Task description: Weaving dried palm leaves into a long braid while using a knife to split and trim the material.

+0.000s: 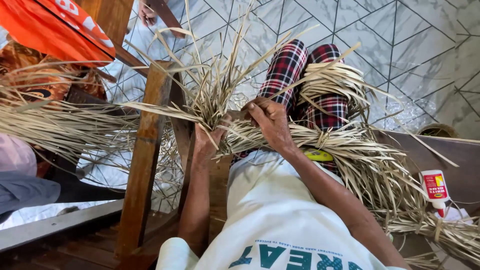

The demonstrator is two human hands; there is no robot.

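White t-shirt [270, 220] fills the bottom of the shot since the camera looks straight down the person's chest, and both bare forearms reach out from it toward the lap.

Left hand [209, 141] is wrapped tight around a bunch of dried palm-leaf strips [212, 95], fingers closed on the base so the loose ends fan upward and outward instead of flopping. Right hand [270, 122] sits just beside it, fingers curled down and pinching into the same bunch where it meets the tied bundle [350, 145] lying across the lap. Looks like the grip is there to keep the strips lined up, though I can't really tell how many strands the right fingers have, the leaves cover the fingertips.

That bundle runs off to the right over the checked red trousers [290, 67], cinched with a leaf tie so it stays together. Something small and yellow [318, 155] peeks out under the right wrist, can't make out what it is.

A wooden frame post [145, 155] stands just left of the hands, with more strips [55, 127] laid across it. A white glue bottle with a red label [436, 189] lies on the brown board at right, well apart from the hands. Tiled floor [400, 45] below, orange cloth [55, 30] top left.
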